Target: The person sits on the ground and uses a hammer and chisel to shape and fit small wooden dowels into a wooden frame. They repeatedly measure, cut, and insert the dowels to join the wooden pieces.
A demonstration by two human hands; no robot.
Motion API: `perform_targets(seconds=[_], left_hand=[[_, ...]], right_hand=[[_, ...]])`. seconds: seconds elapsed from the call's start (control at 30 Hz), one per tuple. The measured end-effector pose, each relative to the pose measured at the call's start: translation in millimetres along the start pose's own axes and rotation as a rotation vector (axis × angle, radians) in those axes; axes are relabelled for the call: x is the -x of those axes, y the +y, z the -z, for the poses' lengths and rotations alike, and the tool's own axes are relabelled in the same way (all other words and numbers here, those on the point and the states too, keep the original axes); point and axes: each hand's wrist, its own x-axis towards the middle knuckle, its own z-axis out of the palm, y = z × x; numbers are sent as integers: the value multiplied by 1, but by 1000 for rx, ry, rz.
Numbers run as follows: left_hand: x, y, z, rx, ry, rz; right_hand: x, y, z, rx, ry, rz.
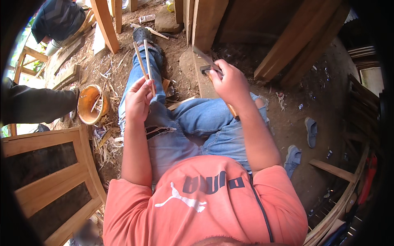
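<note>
My left hand [138,98] is closed on two thin wooden sticks [147,57], pinched near their lower ends. The sticks point away from me and spread slightly apart above my outstretched leg. My right hand [230,84] grips a knife [204,56] with a flat grey blade that points up and to the left; its handle is hidden in my fist. Just under that hand lies a hammer [205,70] with a dark head and a wooden handle, partly covered by my hand and wrist. The blade and the sticks are well apart.
An orange bucket [92,105] with sticks inside stands at the left, beside another person's dark-trousered leg [39,103]. A second person [57,20] bends at the far left. Wooden frames [53,176] and posts [209,24] surround me. Sandals [292,159] and wood shavings [107,143] lie about.
</note>
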Motion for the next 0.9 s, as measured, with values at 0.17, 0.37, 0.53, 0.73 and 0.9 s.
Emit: perform_targets(seconds=[0.17,0.37,0.53,0.73,0.9], left_hand=[[2,4,-8,12,-18,-15],[4,6,-6,20,-4,-9],[-1,11,-5,-43,7,-38],[-4,16,-10,-280,21,-64],[-5,15,-15,-284,10,-39]], right_hand=[[12,39,-6,614,-547,-203],[7,61,-11,499,-620,-233],[-22,53,25,396,-655,-278],[-35,30,51,391,-632,-309],[-50,52,28,402,-837,-180]])
